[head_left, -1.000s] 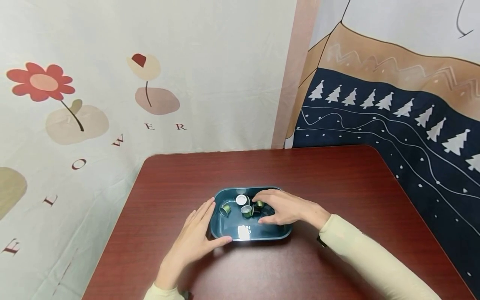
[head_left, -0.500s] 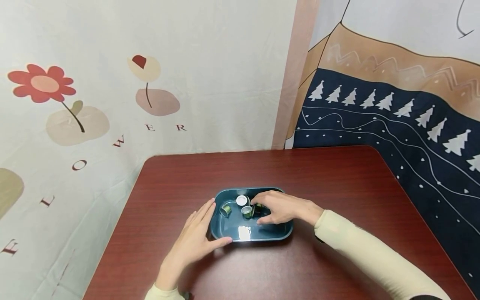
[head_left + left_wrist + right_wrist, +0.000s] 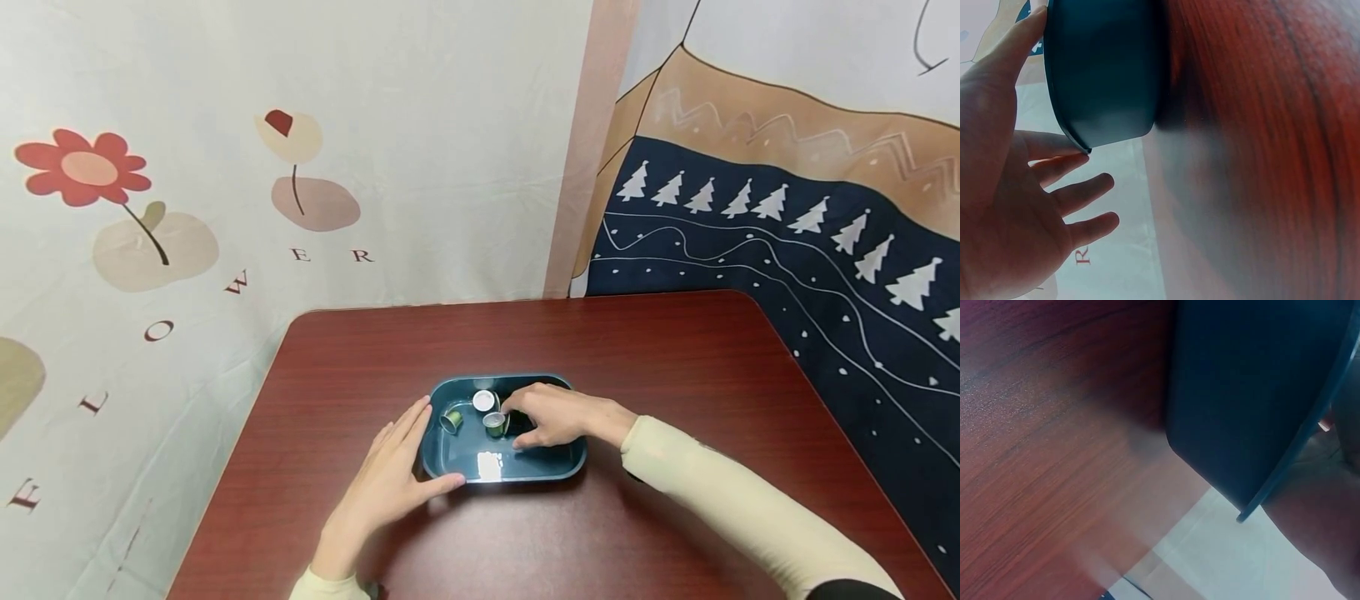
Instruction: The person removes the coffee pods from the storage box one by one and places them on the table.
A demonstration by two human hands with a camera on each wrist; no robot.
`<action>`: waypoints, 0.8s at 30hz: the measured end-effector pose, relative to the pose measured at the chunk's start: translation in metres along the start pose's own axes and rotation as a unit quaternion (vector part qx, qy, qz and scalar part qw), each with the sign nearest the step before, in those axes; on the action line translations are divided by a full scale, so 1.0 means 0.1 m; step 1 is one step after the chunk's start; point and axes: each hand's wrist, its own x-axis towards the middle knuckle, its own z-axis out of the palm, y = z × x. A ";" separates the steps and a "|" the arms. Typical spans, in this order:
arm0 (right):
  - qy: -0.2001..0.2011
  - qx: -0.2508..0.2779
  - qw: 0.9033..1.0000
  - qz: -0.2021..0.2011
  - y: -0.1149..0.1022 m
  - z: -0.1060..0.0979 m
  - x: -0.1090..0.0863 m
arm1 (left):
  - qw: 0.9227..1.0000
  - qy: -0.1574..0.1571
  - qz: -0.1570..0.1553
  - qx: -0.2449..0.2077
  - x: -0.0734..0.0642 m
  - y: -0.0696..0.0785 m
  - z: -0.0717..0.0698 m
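Several small coffee capsules lie in a dark teal tray (image 3: 461, 465). One green capsule (image 3: 451, 421) rests on its side at the left. Nearer the middle are a capsule with a white lid (image 3: 483, 402) and another green capsule (image 3: 494, 424). My left hand (image 3: 393, 462) touches the tray's left end, fingers straight along the rim and thumb at the front edge. In the left wrist view its outer fingers extend past the tray corner. My right hand (image 3: 558, 415) reaches into the tray's right half, index finger close to the capsules and thumb held apart. The space under its palm is dark and partly hidden.
The tray stands on a reddish-brown wooden table (image 3: 360, 350). Behind the table hang a pale flower-print cloth (image 3: 450, 167) and a dark blue cloth with white trees (image 3: 720, 242).
My right hand has shifted slightly left inside the tray, and a green capsule visible between its fingers earlier is now hidden. My left hand and the tray hold nearly the same place.
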 end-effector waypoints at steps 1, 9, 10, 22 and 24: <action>0.001 -0.002 1.000 -0.002 0.00 0.00 0.01 | 1.000 0.000 0.000 0.000 0.00 0.00 0.00; 0.021 -0.010 1.000 -0.010 -0.01 0.03 0.04 | 1.000 0.002 0.002 -0.003 -0.01 -0.01 0.01; 0.024 -0.011 1.000 -0.012 0.00 0.04 0.05 | 1.000 0.003 0.003 -0.003 -0.01 -0.01 0.01; 0.058 -0.007 0.997 -0.047 0.11 0.11 0.09 | 1.000 0.006 0.004 -0.007 -0.01 -0.02 0.02; 0.066 -0.003 0.996 -0.057 0.17 0.15 0.11 | 1.000 0.007 0.004 -0.008 -0.01 -0.02 0.02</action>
